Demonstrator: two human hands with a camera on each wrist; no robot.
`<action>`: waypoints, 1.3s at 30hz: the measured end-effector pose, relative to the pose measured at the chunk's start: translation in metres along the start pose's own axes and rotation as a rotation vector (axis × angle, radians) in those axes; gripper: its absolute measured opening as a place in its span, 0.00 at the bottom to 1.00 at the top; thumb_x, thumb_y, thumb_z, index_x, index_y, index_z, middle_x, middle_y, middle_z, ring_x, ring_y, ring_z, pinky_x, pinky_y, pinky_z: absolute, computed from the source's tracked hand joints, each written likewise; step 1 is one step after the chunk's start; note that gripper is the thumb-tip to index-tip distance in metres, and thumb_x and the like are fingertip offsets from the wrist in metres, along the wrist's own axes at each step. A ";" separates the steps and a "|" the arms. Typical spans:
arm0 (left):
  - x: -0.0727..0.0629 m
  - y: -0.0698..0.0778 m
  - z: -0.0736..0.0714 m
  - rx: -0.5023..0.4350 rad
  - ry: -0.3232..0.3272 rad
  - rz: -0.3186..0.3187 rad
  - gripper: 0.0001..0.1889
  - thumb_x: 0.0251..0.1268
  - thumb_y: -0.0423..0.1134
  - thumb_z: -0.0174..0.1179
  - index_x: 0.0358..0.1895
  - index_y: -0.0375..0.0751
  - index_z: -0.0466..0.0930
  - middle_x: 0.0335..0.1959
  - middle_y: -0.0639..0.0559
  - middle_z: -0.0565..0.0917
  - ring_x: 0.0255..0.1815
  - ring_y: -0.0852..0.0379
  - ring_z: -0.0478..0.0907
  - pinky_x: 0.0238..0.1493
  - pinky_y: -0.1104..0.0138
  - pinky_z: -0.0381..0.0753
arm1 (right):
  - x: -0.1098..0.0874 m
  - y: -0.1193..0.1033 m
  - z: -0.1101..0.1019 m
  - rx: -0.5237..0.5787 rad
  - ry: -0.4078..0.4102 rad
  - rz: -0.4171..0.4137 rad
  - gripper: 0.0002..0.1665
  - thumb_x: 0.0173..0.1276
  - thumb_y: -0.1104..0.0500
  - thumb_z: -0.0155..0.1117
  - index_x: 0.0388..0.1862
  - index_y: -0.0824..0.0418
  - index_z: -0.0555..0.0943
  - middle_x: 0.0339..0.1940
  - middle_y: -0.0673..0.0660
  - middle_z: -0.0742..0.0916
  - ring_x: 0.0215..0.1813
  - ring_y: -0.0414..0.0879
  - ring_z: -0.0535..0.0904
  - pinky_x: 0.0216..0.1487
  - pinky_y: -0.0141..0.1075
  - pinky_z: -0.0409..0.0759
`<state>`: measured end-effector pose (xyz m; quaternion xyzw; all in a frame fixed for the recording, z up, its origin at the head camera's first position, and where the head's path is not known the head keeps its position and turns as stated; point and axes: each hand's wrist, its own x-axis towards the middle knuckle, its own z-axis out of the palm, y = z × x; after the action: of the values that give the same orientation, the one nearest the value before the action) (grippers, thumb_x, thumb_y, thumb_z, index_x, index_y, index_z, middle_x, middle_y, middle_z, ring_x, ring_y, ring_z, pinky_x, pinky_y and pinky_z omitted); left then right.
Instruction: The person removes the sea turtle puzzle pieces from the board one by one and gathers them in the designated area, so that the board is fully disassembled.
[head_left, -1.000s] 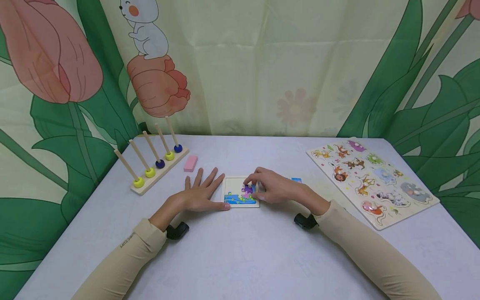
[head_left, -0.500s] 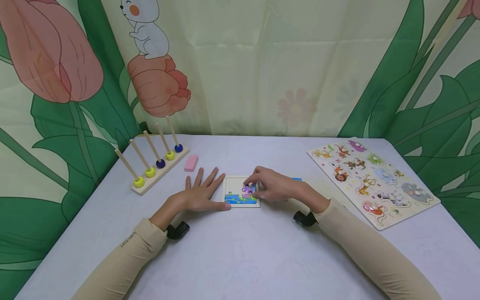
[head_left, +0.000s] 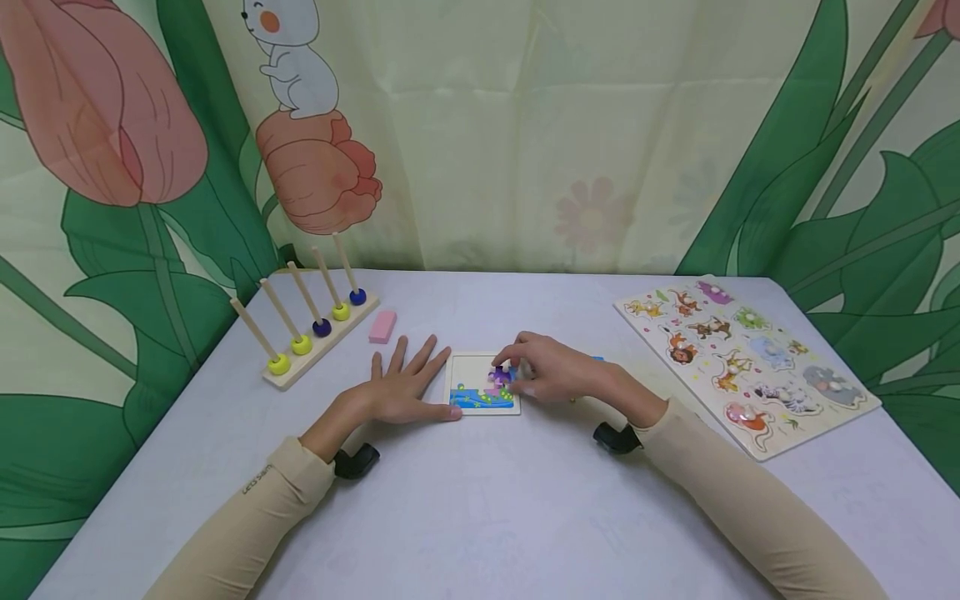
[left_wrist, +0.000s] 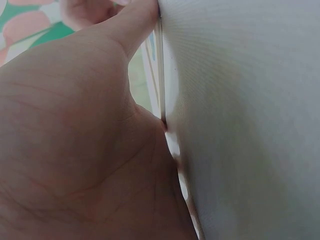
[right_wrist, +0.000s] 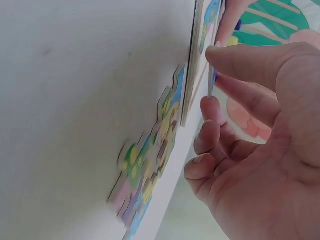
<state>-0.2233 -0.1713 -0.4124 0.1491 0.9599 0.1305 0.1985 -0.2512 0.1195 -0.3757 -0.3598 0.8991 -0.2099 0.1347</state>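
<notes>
My left hand [head_left: 405, 390] lies on the table with its fingers spread, thumb and index finger at the left side of a small framed jigsaw puzzle [head_left: 468, 364]. A blue strip of fitted pieces runs along the bottom of its frame. Over the puzzle's right part, my right hand [head_left: 551, 371] pinches a purple-and-blue jigsaw piece [head_left: 500, 377] between thumb and fingers. In the right wrist view that jigsaw piece [right_wrist: 211, 82] is seen edge-on, raised off the board. The left wrist view has the palm [left_wrist: 75, 130] near the cloth, with the puzzle frame [left_wrist: 161, 75] under the thumb.
Loose jigsaw pieces [right_wrist: 145, 165] lie beside the frame, mostly behind the right hand in the head view. A pegged board [head_left: 322, 342] with yellow and blue beads stands left, near a pink block [head_left: 382, 327]. An animal puzzle board [head_left: 742, 367] lies right.
My right hand has shifted slightly right with the jigsaw piece, whose tilt has altered. The left hand stays in place.
</notes>
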 end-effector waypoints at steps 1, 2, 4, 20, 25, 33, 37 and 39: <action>-0.001 0.000 0.000 0.001 0.003 0.002 0.60 0.59 0.83 0.55 0.88 0.66 0.35 0.90 0.58 0.26 0.88 0.36 0.13 0.78 0.25 0.21 | -0.001 0.001 0.000 0.003 0.003 0.009 0.23 0.73 0.57 0.71 0.67 0.51 0.85 0.52 0.56 0.83 0.47 0.46 0.78 0.49 0.37 0.77; -0.001 0.001 0.000 0.002 0.006 0.003 0.60 0.59 0.83 0.55 0.88 0.66 0.34 0.90 0.58 0.26 0.88 0.36 0.13 0.78 0.25 0.21 | -0.003 0.002 -0.001 0.004 0.006 0.015 0.24 0.73 0.57 0.71 0.67 0.51 0.84 0.52 0.56 0.83 0.47 0.46 0.78 0.50 0.37 0.77; -0.002 0.002 0.000 0.006 0.008 0.006 0.60 0.60 0.83 0.55 0.88 0.66 0.34 0.90 0.58 0.26 0.88 0.36 0.14 0.78 0.25 0.21 | -0.006 0.004 -0.001 0.004 0.015 0.021 0.24 0.74 0.57 0.71 0.67 0.50 0.84 0.51 0.56 0.83 0.48 0.47 0.78 0.50 0.37 0.77; -0.005 0.002 -0.001 -0.010 0.016 0.017 0.59 0.62 0.81 0.56 0.88 0.65 0.34 0.90 0.59 0.26 0.88 0.37 0.14 0.78 0.25 0.21 | -0.040 0.033 -0.012 -0.003 0.072 0.050 0.24 0.73 0.58 0.71 0.67 0.51 0.85 0.49 0.55 0.82 0.43 0.47 0.73 0.44 0.37 0.73; -0.004 0.002 -0.002 -0.013 0.014 0.023 0.60 0.62 0.80 0.57 0.88 0.64 0.34 0.90 0.58 0.26 0.88 0.36 0.14 0.78 0.25 0.21 | -0.056 0.042 -0.016 0.003 0.101 0.054 0.23 0.73 0.58 0.71 0.66 0.53 0.85 0.48 0.56 0.83 0.42 0.47 0.74 0.42 0.35 0.73; -0.004 0.002 -0.002 -0.008 0.012 0.022 0.59 0.62 0.80 0.57 0.88 0.65 0.34 0.90 0.59 0.25 0.88 0.37 0.14 0.78 0.25 0.21 | -0.079 0.055 -0.018 -0.021 0.145 0.039 0.24 0.71 0.62 0.71 0.65 0.54 0.86 0.46 0.55 0.83 0.43 0.47 0.75 0.45 0.35 0.74; -0.004 0.002 -0.002 -0.006 0.011 0.020 0.59 0.62 0.80 0.57 0.88 0.65 0.33 0.90 0.59 0.25 0.88 0.37 0.13 0.78 0.25 0.21 | -0.089 0.060 -0.018 -0.044 0.153 0.033 0.23 0.71 0.61 0.72 0.65 0.52 0.86 0.46 0.53 0.83 0.43 0.45 0.73 0.44 0.35 0.73; -0.004 0.002 -0.002 -0.007 0.011 0.021 0.59 0.62 0.80 0.56 0.88 0.65 0.33 0.90 0.59 0.25 0.88 0.36 0.13 0.78 0.25 0.21 | -0.093 0.062 -0.018 -0.049 0.156 0.034 0.23 0.70 0.61 0.72 0.64 0.51 0.87 0.45 0.52 0.83 0.42 0.44 0.72 0.43 0.34 0.72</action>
<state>-0.2203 -0.1714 -0.4089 0.1579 0.9589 0.1368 0.1922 -0.2296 0.2307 -0.3808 -0.3303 0.9177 -0.2128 0.0590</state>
